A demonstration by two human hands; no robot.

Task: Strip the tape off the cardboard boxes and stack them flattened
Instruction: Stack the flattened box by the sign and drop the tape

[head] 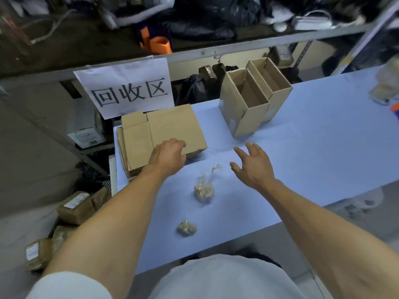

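Note:
A stack of flattened cardboard boxes (164, 130) lies at the table's back left corner. My left hand (167, 155) rests on the stack's near edge, fingers curled over the top sheet. My right hand (252, 165) hovers open above the table, fingers spread, holding nothing. Two upright open boxes (244, 111) (276, 91) stand side by side at the back, right of the stack. Two crumpled balls of stripped clear tape (204, 190) (186, 227) lie on the table between my arms.
The light blue table (313, 147) runs off to the right. A paper sign (127, 89) hangs from the shelf rail behind the stack. Wrapped brown parcels (75, 207) lie on the floor at left. Cluttered shelving sits above.

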